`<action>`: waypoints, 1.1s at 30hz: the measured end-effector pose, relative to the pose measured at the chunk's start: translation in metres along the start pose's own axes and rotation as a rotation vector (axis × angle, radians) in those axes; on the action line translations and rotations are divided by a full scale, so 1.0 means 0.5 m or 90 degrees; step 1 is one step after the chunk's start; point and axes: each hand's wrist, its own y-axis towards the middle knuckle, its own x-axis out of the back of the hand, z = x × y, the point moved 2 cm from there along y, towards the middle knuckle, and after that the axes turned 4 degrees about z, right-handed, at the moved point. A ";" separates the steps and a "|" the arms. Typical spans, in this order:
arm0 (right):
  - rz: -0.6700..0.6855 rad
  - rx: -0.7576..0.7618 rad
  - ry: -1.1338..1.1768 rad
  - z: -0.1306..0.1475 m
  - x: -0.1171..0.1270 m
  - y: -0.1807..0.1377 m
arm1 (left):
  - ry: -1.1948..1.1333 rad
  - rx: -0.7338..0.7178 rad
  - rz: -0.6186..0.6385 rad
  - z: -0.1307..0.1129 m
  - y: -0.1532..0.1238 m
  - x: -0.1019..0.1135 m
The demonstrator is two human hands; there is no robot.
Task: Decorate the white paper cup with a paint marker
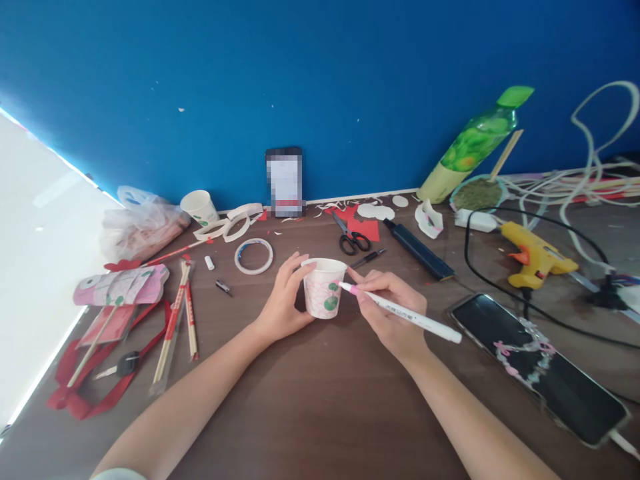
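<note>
A white paper cup (pixel 320 303) with pink line patterns and green printed marks stands upright at the middle of the table. My left hand (pixel 285 300) is closed around its left side, thumb low and fingers at the rim. In my right hand (pixel 395 310) is a white marker pen (pixel 415 320) with a pink band, its tip at the cup's right side by the green marks. My right index finger reaches toward the cup's rim. A small white pen cap (pixel 209 263) lies to the left on the table.
Behind the cup lie black-handled scissors (pixel 354 241), red paper scraps (pixel 365 228) and a tape roll (pixel 254 256). At right are a yellow glue gun (pixel 537 253), a phone (pixel 540 370) and a leaning green bottle (pixel 475 147). Wrapped chopsticks (pixel 173 320) and another cup (pixel 199 207) are at left.
</note>
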 end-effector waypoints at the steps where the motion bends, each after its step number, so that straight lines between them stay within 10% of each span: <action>1: -0.004 0.001 -0.002 0.000 0.000 0.000 | 0.000 0.000 0.000 0.000 0.000 0.000; 33: -0.006 0.044 0.002 0.000 0.005 -0.001 | -0.030 0.064 0.052 -0.003 0.004 0.002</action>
